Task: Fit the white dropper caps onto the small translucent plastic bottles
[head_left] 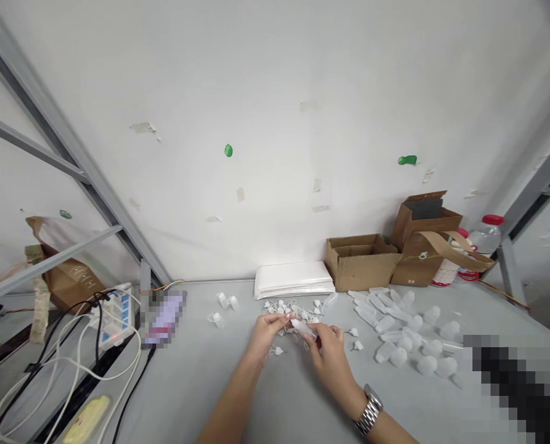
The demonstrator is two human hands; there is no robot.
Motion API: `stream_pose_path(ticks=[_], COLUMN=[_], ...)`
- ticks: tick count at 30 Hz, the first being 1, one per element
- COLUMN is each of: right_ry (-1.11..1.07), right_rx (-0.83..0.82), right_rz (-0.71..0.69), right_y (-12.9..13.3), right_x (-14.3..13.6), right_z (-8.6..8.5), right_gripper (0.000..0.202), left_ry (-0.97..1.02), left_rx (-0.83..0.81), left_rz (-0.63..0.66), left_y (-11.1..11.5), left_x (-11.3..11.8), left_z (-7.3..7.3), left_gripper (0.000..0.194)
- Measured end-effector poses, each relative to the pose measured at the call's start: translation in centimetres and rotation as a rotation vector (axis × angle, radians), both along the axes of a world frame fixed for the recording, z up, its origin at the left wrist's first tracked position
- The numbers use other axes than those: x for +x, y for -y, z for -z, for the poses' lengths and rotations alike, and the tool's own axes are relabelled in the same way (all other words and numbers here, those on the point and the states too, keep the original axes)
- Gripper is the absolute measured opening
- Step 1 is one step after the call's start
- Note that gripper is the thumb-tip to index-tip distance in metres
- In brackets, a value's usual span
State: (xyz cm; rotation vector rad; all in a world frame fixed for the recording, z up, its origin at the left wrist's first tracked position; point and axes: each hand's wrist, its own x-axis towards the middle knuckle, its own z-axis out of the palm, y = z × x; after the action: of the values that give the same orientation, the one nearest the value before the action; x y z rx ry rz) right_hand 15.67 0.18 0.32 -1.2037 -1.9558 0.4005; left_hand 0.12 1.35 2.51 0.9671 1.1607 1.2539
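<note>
My right hand, with a metal watch at its wrist, grips a small translucent squeeze bottle, tilted with its narrow end to the left. At that end, my left hand pinches a small white cap, mostly hidden by the fingertips. Around and behind both hands lies a pile of white caps with thin loops. A few loose caps lie by my right hand. Many translucent bottles are spread to the right. To the left stand capped bottles.
Behind the pile, a stack of white sheets lies against the wall beside an open cardboard box and a brown paper bag. At left are a phone, a power strip and tangled cables. Metal frame posts flank the grey table.
</note>
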Motion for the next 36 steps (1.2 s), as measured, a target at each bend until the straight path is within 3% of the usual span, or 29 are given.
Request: stream_pose_path(ticks=[7,12,15,19,22,25,29,36], right_ry=[-0.123,-0.218,-0.203,-0.147,-0.121,-0.112,-0.079,-0.05], right_rx=[-0.148,-0.219,-0.226,-0.215,-0.236,-0.248,-0.233,-0.255], right_rz=[-0.013,-0.118,-0.219,-0.287,-0.267,-0.252,-0.284,-0.303], right_y=[-0.1,0.1,0.6,1.0,0.8,0.7,0.8,0.9], right_x=[-0.2,-0.2,-0.4,-0.3,-0.1,-0.1,-0.3,-0.5], right_z=[-0.3,-0.6,-0.7,-0.8,-0.9,-0.7,-0.5,-0.4], right_gripper=[0.03,0.04,0.042,0.037,0.037,0.037,0.036,0.037], left_ry=[0.03,0.056,-0.01,-0.113,-0.29,-0.502,-0.674,-0.839], left_rx=[0.092,0.123,0.111,0.057,-0.04,-0.1,-0.132,-0.159], left_rz=[-0.018,0.053,-0.061,-0.354,-0.613,-0.785,-0.805,-0.789], left_y=[0.5,2.0,3.3,5.8,7.9,9.1,8.6,5.9], left_x=[0.7,2.4,2.4,-1.0,-5.2,-9.0,-11.5,-12.6], left_z=[-1.6,-2.5,-2.8,-2.5,-1.1,0.7,1.8,1.9], left_gripper=[0.027,0.03,0.022,0.018,0.022,0.021,0.018,0.024])
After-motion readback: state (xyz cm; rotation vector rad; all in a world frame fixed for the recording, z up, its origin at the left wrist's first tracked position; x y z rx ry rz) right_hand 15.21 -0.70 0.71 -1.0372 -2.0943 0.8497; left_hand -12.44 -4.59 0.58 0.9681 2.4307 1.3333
